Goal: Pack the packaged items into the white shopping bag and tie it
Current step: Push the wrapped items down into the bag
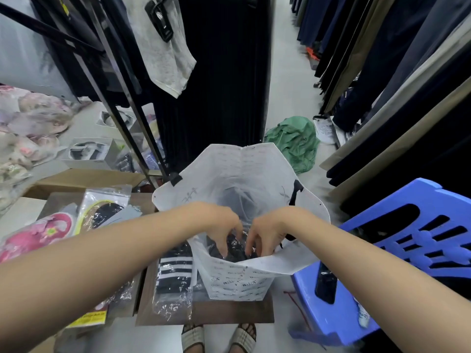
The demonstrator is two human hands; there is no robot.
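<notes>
The white shopping bag (237, 281) stands open on a low brown surface in front of me. Both hands reach down into its mouth. My left hand (224, 225) and my right hand (267, 233) press their fingers on a dark item in clear plastic wrap (237, 247) inside the bag. Another packaged item, black with white stripes (173, 278), lies on the surface just left of the bag. Further left lie a packaged black item with a yellow rim (104, 210) and a pink packaged item (38, 235).
A blue plastic stool (407, 250) stands at the right with a dark object on it. Clothing racks hang on both sides and ahead. A green cloth (295, 141) lies on the floor behind the bag. Cardboard boxes (84, 179) sit at the left. My sandalled feet are below.
</notes>
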